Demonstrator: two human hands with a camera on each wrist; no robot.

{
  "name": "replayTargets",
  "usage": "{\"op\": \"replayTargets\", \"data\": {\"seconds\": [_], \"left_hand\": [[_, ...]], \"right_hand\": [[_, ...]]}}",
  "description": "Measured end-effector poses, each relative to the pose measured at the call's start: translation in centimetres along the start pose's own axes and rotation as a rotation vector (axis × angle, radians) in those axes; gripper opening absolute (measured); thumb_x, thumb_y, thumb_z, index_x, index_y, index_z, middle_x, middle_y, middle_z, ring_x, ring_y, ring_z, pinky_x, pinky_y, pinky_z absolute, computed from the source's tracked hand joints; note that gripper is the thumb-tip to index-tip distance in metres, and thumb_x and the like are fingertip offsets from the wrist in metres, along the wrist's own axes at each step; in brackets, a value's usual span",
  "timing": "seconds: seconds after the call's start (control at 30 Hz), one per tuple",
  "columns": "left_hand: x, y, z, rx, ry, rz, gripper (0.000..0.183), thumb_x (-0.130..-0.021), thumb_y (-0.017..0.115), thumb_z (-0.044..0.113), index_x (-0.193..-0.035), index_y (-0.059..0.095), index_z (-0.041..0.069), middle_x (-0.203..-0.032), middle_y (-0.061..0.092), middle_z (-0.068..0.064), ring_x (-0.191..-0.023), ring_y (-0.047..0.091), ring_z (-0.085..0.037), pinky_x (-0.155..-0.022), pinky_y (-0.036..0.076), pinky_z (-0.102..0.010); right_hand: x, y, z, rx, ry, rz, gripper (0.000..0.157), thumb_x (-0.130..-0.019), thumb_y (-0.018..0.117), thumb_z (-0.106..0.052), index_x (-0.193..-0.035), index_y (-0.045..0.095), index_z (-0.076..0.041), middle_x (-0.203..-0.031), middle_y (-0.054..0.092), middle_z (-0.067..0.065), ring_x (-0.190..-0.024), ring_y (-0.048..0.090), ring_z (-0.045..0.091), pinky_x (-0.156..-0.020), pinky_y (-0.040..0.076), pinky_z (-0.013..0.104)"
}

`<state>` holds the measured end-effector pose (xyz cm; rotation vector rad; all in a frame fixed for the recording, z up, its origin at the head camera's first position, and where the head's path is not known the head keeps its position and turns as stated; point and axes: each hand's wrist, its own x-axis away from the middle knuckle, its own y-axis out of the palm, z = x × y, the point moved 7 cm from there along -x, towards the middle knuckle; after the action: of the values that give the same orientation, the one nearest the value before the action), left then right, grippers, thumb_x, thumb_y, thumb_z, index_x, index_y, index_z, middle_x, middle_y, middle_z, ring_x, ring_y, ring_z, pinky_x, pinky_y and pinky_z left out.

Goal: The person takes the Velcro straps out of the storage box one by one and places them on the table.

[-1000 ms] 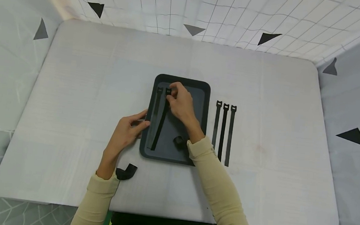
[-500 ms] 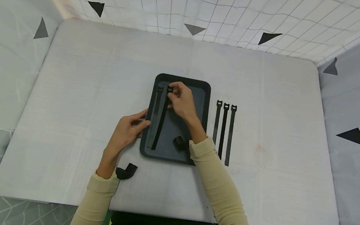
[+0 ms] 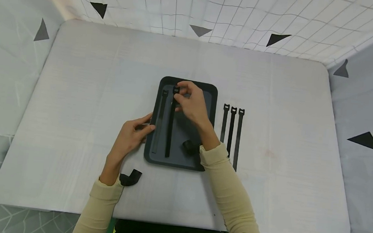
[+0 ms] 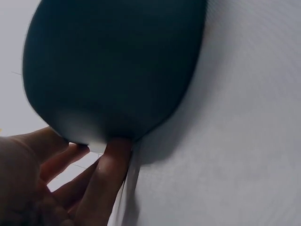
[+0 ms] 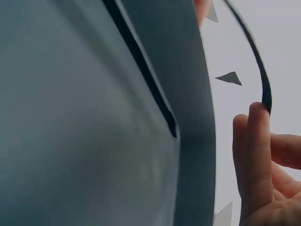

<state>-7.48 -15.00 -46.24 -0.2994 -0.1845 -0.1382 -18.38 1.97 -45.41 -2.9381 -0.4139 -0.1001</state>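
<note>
By the right hand (image 3: 192,104), a strap (image 3: 170,130) is pinched at its slotted head, over the tray (image 3: 175,164), whose left edge is touched by the left hand (image 3: 133,137), thumb and finger spread. The strap is probably light and bendy; its head is best gripped.

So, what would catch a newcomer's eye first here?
Probably the dark tray in the middle of the white table, with the left hand touching its left edge. Over it, the right hand pinches a black strap by its slotted end. To the tray's right, three similar straps lie side by side.
</note>
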Motion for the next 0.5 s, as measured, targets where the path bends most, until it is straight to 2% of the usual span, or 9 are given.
{"op": "replayTargets", "data": {"seconds": [0.33,0.4,0.5], "left_hand": [[0.0,0.1,-0.1,-0.011,0.021,0.017,0.048,-0.097,0.065,0.008,-0.141,0.05,-0.004,-0.122,0.062,-0.029,-0.092,0.065,-0.038,-0.061,0.053,-0.02],[-0.1,0.1,-0.4,-0.011,0.019,0.016,0.048,-0.097,0.064,0.007,-0.141,0.049,-0.004,-0.121,0.062,-0.03,-0.092,0.065,-0.039,-0.061,0.053,-0.02],[-0.4,0.2,-1.6,-0.005,0.02,0.021,0.048,-0.097,0.065,0.009,-0.142,0.049,-0.003,-0.122,0.062,-0.029,-0.091,0.064,-0.039,-0.06,0.053,-0.02]], "right_hand": [[0.3,-1.2,-0.9,0.003,-0.002,-0.002,0.037,-0.096,0.061,0.002,-0.132,0.055,0.007,-0.102,0.055,0.016,-0.063,0.062,0.024,-0.064,0.056,0.051],[0.3,-1.3,-0.7,0.001,0.002,-0.002,0.037,-0.096,0.061,0.002,-0.132,0.055,0.007,-0.102,0.056,0.016,-0.064,0.062,0.023,-0.064,0.056,0.052],[0.3,-1.4,-0.5,-0.005,0.006,0.002,0.037,-0.096,0.061,0.002,-0.132,0.055,0.006,-0.102,0.056,0.016,-0.068,0.064,0.023,-0.065,0.056,0.053]]}}
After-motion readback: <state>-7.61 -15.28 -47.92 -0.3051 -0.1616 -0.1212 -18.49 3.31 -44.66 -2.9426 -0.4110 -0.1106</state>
